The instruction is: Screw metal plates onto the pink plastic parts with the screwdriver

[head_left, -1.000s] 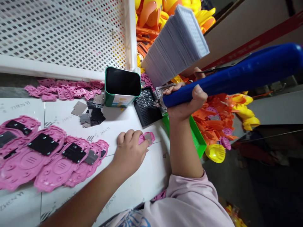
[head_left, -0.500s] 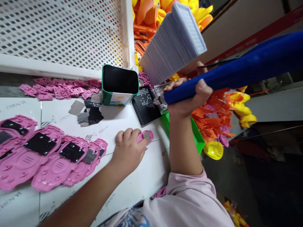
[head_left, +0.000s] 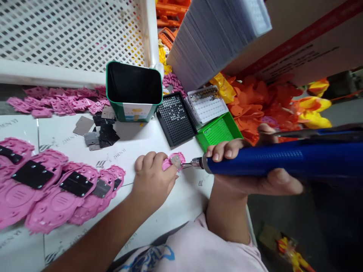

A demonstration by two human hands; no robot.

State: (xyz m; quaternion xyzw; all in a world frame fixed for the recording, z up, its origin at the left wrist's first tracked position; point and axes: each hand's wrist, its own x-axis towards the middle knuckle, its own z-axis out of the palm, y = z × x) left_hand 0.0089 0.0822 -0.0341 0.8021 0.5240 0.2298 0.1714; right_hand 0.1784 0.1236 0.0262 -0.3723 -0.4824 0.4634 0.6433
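My left hand (head_left: 154, 177) is closed on a small pink plastic part (head_left: 166, 164) that rests on the white table. A silvery metal plate (head_left: 176, 160) lies on that part, beside my thumb. My right hand (head_left: 241, 166) is wrapped around a blue electric screwdriver (head_left: 255, 158), held nearly level. Its thin bit points left, with the tip at the edge of the metal plate; whether a screw sits under the tip is too small to tell. Just beyond stand a black perforated screw tray (head_left: 181, 130) and a green tray (head_left: 218, 131).
A green-rimmed tin (head_left: 136, 111) stands behind my left hand. Loose metal plates (head_left: 106, 132) and pink housings with plates (head_left: 34, 173) lie to the left. At the back are a white crate (head_left: 76, 71), a white tray (head_left: 208, 113), a panel stack (head_left: 210, 41) and orange parts (head_left: 252, 102).
My right hand has brought the screwdriver down and toward me, from over the trays to the pink part. My left hand keeps its hold there.
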